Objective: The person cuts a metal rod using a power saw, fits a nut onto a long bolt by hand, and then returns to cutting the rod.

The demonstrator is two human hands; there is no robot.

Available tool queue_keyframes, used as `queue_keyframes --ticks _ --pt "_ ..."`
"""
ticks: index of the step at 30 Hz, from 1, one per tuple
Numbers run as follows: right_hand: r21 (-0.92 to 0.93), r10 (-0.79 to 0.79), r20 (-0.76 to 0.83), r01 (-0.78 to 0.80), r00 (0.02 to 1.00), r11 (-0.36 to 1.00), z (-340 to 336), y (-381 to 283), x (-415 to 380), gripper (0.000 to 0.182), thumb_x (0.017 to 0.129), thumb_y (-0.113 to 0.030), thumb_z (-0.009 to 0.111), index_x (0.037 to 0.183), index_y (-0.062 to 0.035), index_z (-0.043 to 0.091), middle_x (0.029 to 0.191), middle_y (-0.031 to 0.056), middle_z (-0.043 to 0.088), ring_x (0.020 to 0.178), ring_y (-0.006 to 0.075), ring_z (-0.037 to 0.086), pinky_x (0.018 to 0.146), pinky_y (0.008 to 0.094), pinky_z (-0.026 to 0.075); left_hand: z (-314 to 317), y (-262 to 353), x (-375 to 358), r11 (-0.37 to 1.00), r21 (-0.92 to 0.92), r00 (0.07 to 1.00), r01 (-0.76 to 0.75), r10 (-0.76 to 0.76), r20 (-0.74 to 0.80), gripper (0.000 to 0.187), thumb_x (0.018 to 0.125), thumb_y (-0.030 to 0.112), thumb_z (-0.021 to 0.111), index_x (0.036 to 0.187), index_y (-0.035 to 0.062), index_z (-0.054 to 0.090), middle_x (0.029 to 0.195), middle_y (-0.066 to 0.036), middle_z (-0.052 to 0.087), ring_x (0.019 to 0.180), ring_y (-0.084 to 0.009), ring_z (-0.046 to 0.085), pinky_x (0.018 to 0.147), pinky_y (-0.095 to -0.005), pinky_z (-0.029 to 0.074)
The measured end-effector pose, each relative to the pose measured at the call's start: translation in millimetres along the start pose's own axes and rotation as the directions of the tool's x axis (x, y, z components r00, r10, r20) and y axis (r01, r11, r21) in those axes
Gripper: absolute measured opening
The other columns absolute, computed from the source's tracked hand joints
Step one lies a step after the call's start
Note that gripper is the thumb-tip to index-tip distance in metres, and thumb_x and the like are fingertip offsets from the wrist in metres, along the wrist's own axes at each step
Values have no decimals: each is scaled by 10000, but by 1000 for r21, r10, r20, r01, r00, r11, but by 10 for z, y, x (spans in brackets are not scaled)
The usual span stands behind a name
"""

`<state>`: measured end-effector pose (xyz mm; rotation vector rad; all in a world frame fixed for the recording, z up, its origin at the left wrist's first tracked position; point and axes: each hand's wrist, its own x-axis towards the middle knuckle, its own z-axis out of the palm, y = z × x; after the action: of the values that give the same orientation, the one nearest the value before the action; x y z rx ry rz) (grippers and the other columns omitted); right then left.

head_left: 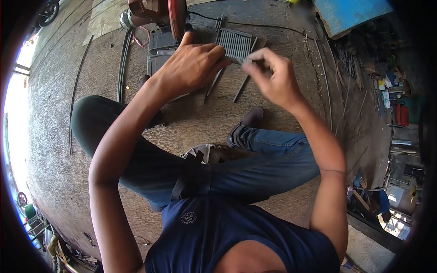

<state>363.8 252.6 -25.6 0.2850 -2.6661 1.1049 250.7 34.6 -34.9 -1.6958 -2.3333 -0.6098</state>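
Observation:
Ahead of me, my left hand (195,63) is closed, knuckles up and thumb raised, with its fingers curled under. What they hold is hidden. Facing it, my right hand (275,77) pinches thumb and forefinger together, slightly blurred, at a small grey piece too indistinct to name. Just beyond both hands, a row of short grey rods (236,40) lies side by side on the floor; its near edge shows in the gap between my hands. Past my left hand stands a cut-off saw with a red guard (176,18) and a dark metal base (155,42).
Long thin bars (124,68) lie on the rough brown floor (54,100) to the left. A black cable (255,22) runs rightward from the saw. A blue panel (353,16) stands at upper right, with clutter along the right side. My legs flank the work area.

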Motion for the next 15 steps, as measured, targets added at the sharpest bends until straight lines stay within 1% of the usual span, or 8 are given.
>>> queue_keyframes --ticks 2,4,6,8,10,12,14,15 --pt "398 372 327 -484 869 779 -37 129 -3 357 902 -295 731 1066 -3 608 814 61 625 648 122 617 566 273 499 4 19 9 1000 -7 1000 -6 6 13 257 1024 290 535 946 62 626 777 -63 605 773 -249 650 863 -452 369" --pt "64 -200 -216 219 956 974 150 25 71 375 963 -390 640 924 -17 623 693 31 604 580 113 605 513 268 491 -7 16 2 998 -55 1000 7 -6 16 195 1032 226 512 937 57 528 735 -92 551 775 -304 625 870 -473 353" --pt "-34 -297 -256 298 920 954 136 58 73 444 988 -448 576 882 -20 621 686 41 615 537 117 602 480 260 497 6 5 -4 999 -51 1000 0 1 11 196 1031 227 514 936 56 529 733 -91 550 771 -302 625 868 -469 352" --pt "599 299 378 -478 876 643 -112 162 18 316 935 -321 685 931 -11 623 772 68 636 623 134 645 539 256 538 19 20 4 998 -54 1000 -17 17 5 197 1031 227 515 934 56 530 732 -89 550 767 -300 625 866 -464 351" --pt "614 197 386 -410 901 675 -47 198 43 272 933 -269 696 976 -6 643 760 74 641 629 139 648 542 253 537 0 25 18 1000 -14 999 17 -16 33 272 1027 297 532 928 59 619 756 -62 596 751 -249 649 877 -464 379" --pt "-171 -400 -206 369 893 914 175 132 75 483 1005 -482 534 912 -24 654 644 53 611 539 118 612 478 245 495 11 -4 2 1000 -6 1000 18 -18 19 272 1026 295 534 924 57 617 750 -61 594 749 -248 648 873 -462 377" --pt "-244 -349 -193 300 917 922 53 76 75 692 1000 -644 385 900 -15 656 641 57 615 516 109 608 466 241 480 13 -11 -7 1000 -2 1000 12 -12 7 272 1025 293 537 920 56 615 744 -60 593 747 -246 647 870 -461 376" --pt "244 136 71 -149 988 958 -103 37 64 662 1015 -599 399 909 1 658 655 52 618 549 110 612 511 241 490 13 -1 -6 1000 -6 1000 9 -9 8 267 1024 289 540 916 56 613 739 -58 590 744 -245 647 865 -458 374"
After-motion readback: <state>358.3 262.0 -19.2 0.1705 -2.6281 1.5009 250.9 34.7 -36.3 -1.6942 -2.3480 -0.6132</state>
